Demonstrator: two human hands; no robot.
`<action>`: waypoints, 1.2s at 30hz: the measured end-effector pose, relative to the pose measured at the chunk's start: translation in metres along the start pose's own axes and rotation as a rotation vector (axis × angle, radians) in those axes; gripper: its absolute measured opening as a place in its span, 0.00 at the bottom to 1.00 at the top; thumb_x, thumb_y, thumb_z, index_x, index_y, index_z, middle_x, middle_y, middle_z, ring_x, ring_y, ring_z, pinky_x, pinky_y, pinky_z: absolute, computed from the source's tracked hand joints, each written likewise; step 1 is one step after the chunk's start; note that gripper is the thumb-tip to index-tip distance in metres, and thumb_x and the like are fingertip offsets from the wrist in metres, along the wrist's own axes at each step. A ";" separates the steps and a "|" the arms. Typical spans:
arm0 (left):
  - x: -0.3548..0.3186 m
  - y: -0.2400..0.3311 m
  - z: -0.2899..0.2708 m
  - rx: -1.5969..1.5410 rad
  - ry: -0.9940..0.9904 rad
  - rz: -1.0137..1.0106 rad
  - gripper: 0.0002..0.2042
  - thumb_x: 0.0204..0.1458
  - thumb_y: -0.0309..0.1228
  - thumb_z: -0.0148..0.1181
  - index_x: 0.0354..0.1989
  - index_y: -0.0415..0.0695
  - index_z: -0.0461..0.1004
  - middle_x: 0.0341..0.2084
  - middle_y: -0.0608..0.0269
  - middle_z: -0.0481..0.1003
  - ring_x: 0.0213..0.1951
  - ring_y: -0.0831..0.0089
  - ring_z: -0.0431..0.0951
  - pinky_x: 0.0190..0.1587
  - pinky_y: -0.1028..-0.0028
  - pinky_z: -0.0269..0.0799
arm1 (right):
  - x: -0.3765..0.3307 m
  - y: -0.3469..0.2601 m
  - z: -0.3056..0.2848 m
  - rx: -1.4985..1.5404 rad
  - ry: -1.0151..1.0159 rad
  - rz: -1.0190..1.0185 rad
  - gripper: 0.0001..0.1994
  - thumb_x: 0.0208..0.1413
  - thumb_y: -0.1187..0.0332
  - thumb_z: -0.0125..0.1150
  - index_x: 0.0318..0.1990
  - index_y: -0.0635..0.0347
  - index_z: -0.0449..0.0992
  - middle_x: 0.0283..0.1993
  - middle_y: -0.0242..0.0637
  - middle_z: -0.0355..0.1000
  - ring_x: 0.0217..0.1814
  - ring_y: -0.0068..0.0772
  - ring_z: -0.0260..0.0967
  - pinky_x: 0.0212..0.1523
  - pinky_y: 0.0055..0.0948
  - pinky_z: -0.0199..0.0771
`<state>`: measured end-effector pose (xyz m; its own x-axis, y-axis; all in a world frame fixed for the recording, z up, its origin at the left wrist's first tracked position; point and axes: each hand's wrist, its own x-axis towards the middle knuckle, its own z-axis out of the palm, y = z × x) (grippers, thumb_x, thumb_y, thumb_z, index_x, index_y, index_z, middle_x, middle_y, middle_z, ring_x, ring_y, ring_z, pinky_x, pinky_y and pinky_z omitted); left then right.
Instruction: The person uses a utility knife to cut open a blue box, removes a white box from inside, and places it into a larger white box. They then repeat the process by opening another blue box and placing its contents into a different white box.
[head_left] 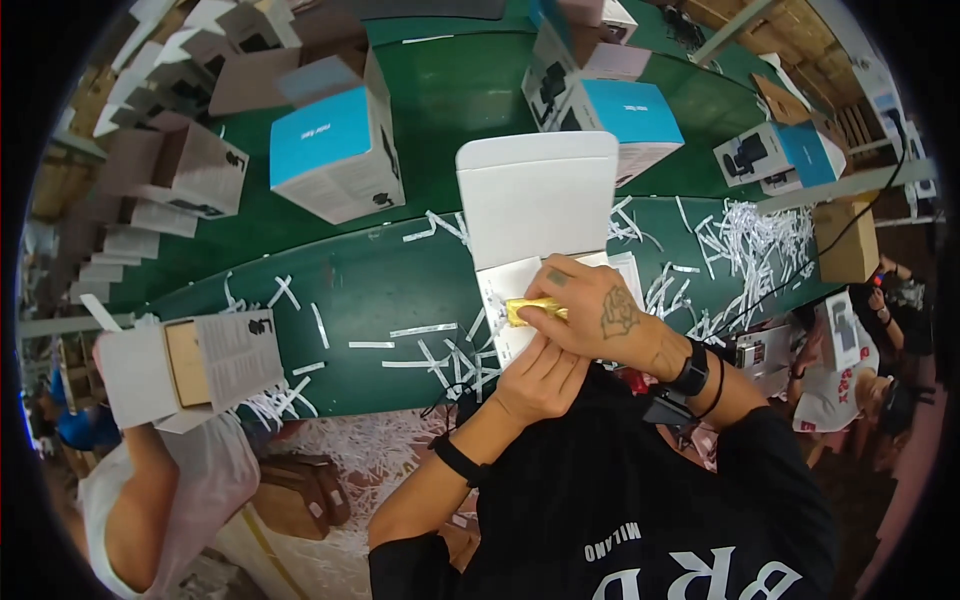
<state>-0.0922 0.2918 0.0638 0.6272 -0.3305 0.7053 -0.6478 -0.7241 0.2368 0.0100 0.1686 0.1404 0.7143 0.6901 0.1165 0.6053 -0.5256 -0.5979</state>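
An open white cardboard box (540, 205) stands on the green table in front of me, its lid raised away from me. My right hand (605, 312) reaches over the box's opening, its fingers closed on a small shiny yellow packet (530, 309). Just below it, at the near edge of the box, my left hand (545, 380) is closed with its fingers pressed together. Whatever those fingers hold is hidden. The two hands touch or nearly touch. The right hand covers much of the inside of the box.
Blue-topped white boxes (320, 135) stand across the green table (340, 260). Shredded paper strips (765, 240) lie around, heaped at the right beside a brown carton (845, 243). On the left, another person's arm (145, 490) reaches toward an open box (235, 355). A black cable (862, 208) crosses the right side.
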 end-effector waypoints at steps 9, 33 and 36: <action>-0.012 -0.001 -0.005 -0.080 0.022 -0.003 0.09 0.47 0.26 0.60 0.35 0.38 0.84 0.33 0.54 0.83 0.41 0.61 0.84 0.53 0.63 0.78 | 0.000 -0.019 0.036 0.070 0.118 0.079 0.13 0.53 0.57 0.69 0.34 0.57 0.78 0.35 0.34 0.73 0.29 0.40 0.75 0.29 0.35 0.76; 0.034 -0.009 -0.048 -0.236 -0.285 -0.101 0.14 0.53 0.31 0.65 0.46 0.38 0.81 0.50 0.47 0.79 0.52 0.59 0.80 0.56 0.64 0.75 | 0.057 0.050 -0.070 0.624 0.485 0.474 0.19 0.56 0.63 0.69 0.52 0.64 0.77 0.34 0.36 0.79 0.29 0.23 0.74 0.27 0.27 0.72; 0.049 -0.020 -0.060 -0.560 -0.306 -0.342 0.15 0.55 0.30 0.62 0.49 0.37 0.79 0.52 0.48 0.78 0.54 0.60 0.79 0.57 0.64 0.74 | 0.042 0.015 -0.089 0.970 0.230 0.404 0.18 0.58 0.56 0.67 0.48 0.61 0.80 0.27 0.34 0.72 0.23 0.22 0.62 0.25 0.28 0.67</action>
<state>-0.0749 0.3264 0.1339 0.8744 -0.3546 0.3313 -0.4664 -0.4254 0.7756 0.0801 0.1457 0.2067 0.9094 0.3900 -0.1448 -0.1555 -0.0043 -0.9878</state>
